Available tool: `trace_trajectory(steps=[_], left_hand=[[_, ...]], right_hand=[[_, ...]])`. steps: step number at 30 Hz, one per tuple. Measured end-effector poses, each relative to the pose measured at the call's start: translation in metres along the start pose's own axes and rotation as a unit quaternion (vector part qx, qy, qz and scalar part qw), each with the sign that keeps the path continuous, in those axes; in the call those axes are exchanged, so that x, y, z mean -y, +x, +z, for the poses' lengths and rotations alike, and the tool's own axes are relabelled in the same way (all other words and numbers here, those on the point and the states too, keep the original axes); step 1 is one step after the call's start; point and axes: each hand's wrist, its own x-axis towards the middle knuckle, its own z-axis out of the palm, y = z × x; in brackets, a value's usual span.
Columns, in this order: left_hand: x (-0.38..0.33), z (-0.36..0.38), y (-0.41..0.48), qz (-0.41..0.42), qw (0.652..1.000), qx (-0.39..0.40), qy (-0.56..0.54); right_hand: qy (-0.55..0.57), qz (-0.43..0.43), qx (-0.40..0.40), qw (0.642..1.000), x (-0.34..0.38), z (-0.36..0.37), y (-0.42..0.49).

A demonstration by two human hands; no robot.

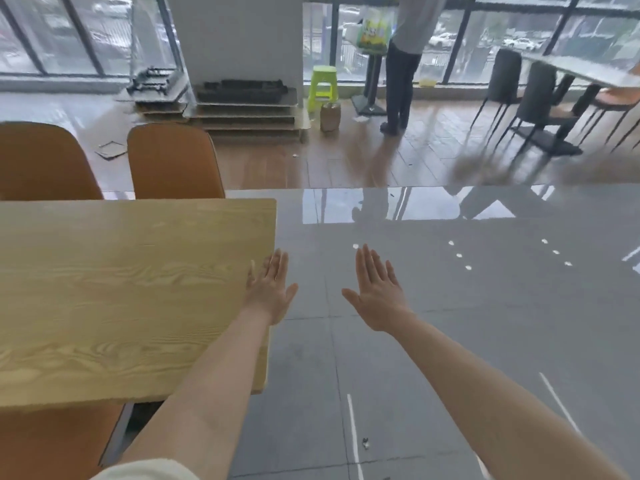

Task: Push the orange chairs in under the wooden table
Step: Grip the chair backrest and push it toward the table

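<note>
1. Head view: the wooden table (121, 289) stood at the left. The first orange chair (45, 161) and the second orange chair (173, 161) stood at its far edge.
2. The third orange chair (59, 441) was at the near edge, partly under the top.
3. The left hand (272, 289) was spread flat at the table's right edge.
4. The right hand (377, 292) was spread over the grey floor (450, 341), holding nothing.

You're in bright, even daylight pouring through the windows (485, 36) ahead. The grey floor (346, 209) throws glare and reflections back at you; the counter (121, 271) is evenly lit, matte. Edges bow, the far right smears into blur, textures look soft, blotchy.
</note>
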Motion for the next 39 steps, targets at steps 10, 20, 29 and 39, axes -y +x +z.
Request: trace_trajectory(steps=[10, 20, 29, 39], left_hand=[[0.027, -0.031, 0.079, -0.201, 0.978, -0.033, 0.050], [0.079, -0.053, 0.258, -0.296, 0.953, -0.059, 0.024], [0.126, -0.070, 0.397, -0.372, 0.926, -0.044, 0.055], [0.178, -0.106, 0.562, -0.500, 0.860, -0.087, 0.044]], right_hand=[[-0.013, -0.153, 0.009, 0.988, -0.042, -0.030, 0.183], [-0.041, -0.262, 0.016, 0.964, -0.022, -0.066, 0.406], [-0.048, -0.329, 0.049, 0.942, -0.006, -0.075, 0.594], [-0.042, -0.482, 0.037, 0.875, 0.034, -0.116, 0.813]])
